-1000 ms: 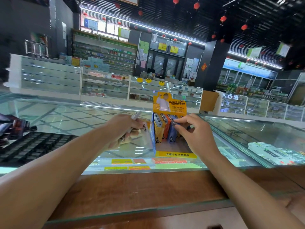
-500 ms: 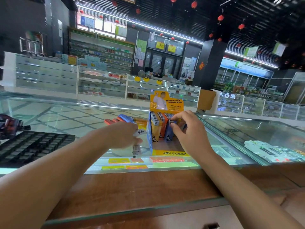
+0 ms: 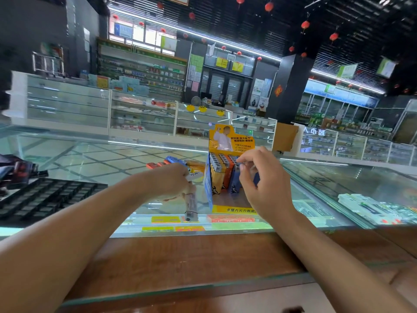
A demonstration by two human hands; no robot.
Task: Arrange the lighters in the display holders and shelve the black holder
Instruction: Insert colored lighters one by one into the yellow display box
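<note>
- Your left grip point(image 3: 173, 181) is clenched round a clear lighter point(image 3: 191, 203). It hangs below the fist with its metal head pointing down, close over the glass counter point(image 3: 90, 159).
- A pale tip point(image 3: 195, 176) pokes out of the same fist by the knuckles. You cannot tell what it is.
- Your right grip point(image 3: 264, 184) is at the orange holder point(image 3: 231, 141) with the fingers curled. Index and thumb tips meet the metal heads of the lighters at its right side. Whether they pinch one or only touch it cannot be told.
- The orange holder stands upright on the counter between your two hands, just right of the left fist. Its tall printed card rises at the back.
- Lighters stand head-up in rows inside it: yellow ones point(image 3: 216, 177) on the left, orange ones point(image 3: 226, 177) next, blue ones point(image 3: 234, 186) by your right fingers.
- Loose lighters point(image 3: 172, 159) lie flat on the glass beyond your left fist, blue, red and yellow among them.
- The black holder point(image 3: 45, 195) lies flat on the counter at your far left, well apart from the orange holder. Its cells are too dark to show what they hold.
- Dark packets point(image 3: 20, 170) sit just beyond it at the left edge.
- A wooden ledge point(image 3: 180, 256) runs along the counter's near side, and both your forearms cross it.
- Coloured tags point(image 3: 165, 219) show under the glass below the clear lighter, and white boxes point(image 3: 361, 204) show under it to the right.
</note>
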